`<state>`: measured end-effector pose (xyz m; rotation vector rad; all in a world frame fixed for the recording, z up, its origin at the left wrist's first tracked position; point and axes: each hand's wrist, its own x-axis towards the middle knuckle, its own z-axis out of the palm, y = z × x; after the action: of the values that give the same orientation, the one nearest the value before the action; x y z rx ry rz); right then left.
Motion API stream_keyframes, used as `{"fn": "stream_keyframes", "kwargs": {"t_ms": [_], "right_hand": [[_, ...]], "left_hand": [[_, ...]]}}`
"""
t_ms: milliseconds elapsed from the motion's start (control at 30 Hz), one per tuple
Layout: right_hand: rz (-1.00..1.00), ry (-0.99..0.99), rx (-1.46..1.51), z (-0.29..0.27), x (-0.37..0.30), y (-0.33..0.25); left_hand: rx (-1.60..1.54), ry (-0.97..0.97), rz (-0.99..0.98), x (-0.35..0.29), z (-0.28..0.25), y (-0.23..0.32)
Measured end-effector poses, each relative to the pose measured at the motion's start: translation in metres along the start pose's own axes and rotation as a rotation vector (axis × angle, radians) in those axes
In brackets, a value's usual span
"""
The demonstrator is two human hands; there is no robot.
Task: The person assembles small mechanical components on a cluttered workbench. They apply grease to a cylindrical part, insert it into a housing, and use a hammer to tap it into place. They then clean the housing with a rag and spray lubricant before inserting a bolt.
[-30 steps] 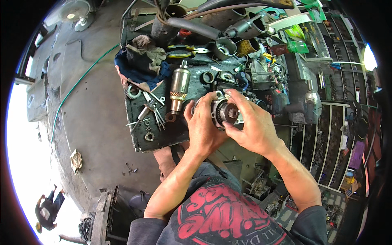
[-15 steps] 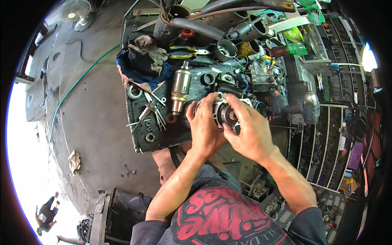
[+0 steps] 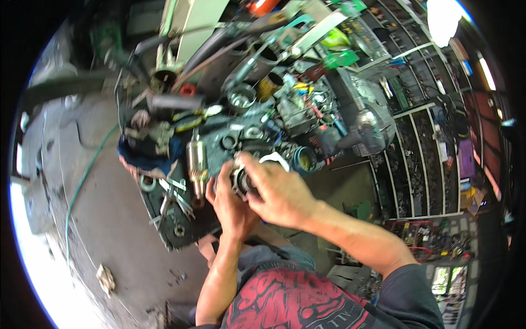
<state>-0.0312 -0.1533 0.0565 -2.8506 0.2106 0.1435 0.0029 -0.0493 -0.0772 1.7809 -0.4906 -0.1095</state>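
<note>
A round metal motor housing (image 3: 241,182) with a dark ring inside is held between both hands above the bench's near edge. My left hand (image 3: 233,211) is wrapped round its left side. Over its right side and top lie the closed fingers of my right hand (image 3: 282,192), which hide much of it. To the left, a motor armature (image 3: 197,162) with a copper-coloured band lies on the bench. Long bolts (image 3: 176,196) and a toothed ring (image 3: 147,183) are beside it. The picture is somewhat smeared by motion.
A dark rag bundle (image 3: 153,145), yellow-handled pliers (image 3: 189,119) and a metal cup (image 3: 241,98) sit farther back on the bench. A bench vise (image 3: 368,123) stands at right, near shelves of parts (image 3: 422,159). A green hose (image 3: 82,183) crosses the floor.
The view has turned, so the bench appears lower and farther left. The housing is still in both hands; my right hand now covers more of it.
</note>
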Motion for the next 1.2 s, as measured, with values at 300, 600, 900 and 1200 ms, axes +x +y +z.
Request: {"fn": "stream_keyframes", "kwargs": {"t_ms": [300, 600, 900, 1200], "right_hand": [[-0.038, 0.655, 0.292, -0.018, -0.113, 0.060], [0.704, 1.091, 0.574, -0.008, -0.184, 0.362], [0.551, 0.358, -0.084, -0.002, -0.105, 0.558], [0.598, 0.050, -0.093, -0.081, -0.077, 0.543]], "left_hand": [[-0.046, -0.082, -0.139, -0.002, -0.007, 0.024], [0.133, 0.100, -0.112, -0.022, -0.028, 0.045], [0.002, 0.720, -0.678, -0.173, -0.010, -0.006], [-0.243, 0.747, -0.875, -0.236, 0.048, -0.023]]}}
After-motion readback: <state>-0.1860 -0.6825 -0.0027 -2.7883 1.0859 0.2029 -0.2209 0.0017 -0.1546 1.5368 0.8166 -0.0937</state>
